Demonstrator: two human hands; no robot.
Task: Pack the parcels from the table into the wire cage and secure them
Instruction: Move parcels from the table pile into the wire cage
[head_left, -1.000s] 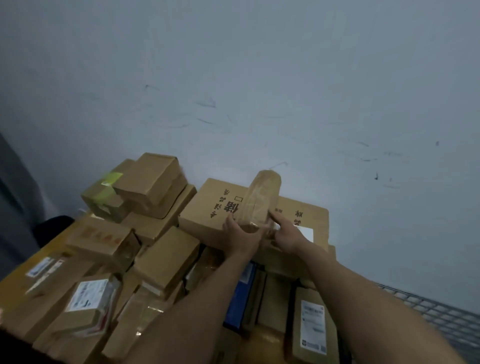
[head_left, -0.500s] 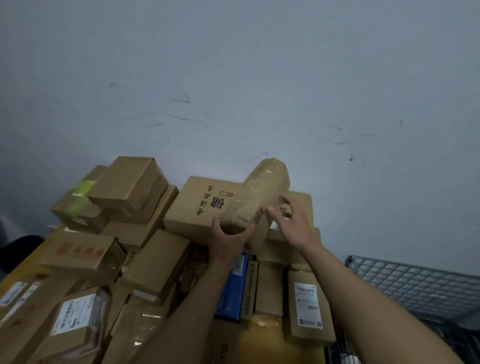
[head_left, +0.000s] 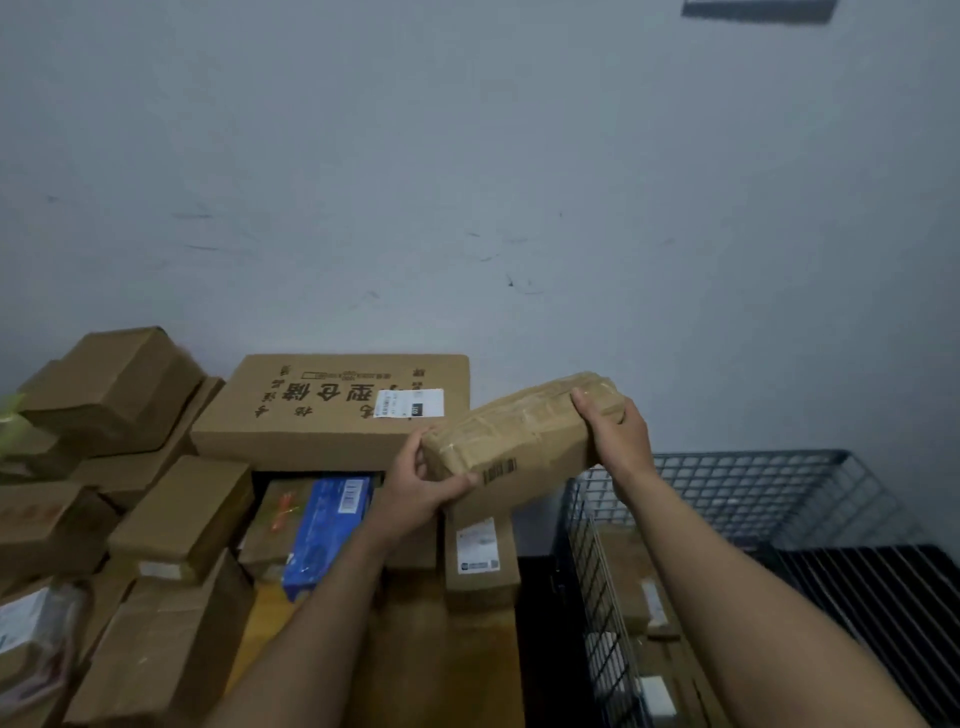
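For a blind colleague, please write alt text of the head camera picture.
The left hand and the right hand hold up a taped brown parcel between a pile of boxes and a wire cage. Some parcels lie in the cage.

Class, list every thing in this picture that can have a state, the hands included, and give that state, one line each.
Tape-wrapped brown cardboard parcel: in the air, tilted, held at both ends.
Left hand: grips the parcel's lower left end.
Right hand: grips its upper right end.
Dark wire cage: top open, partly filled.
Large flat printed cardboard box: closed, lying flat.
Long blue box: closed, lying flat.
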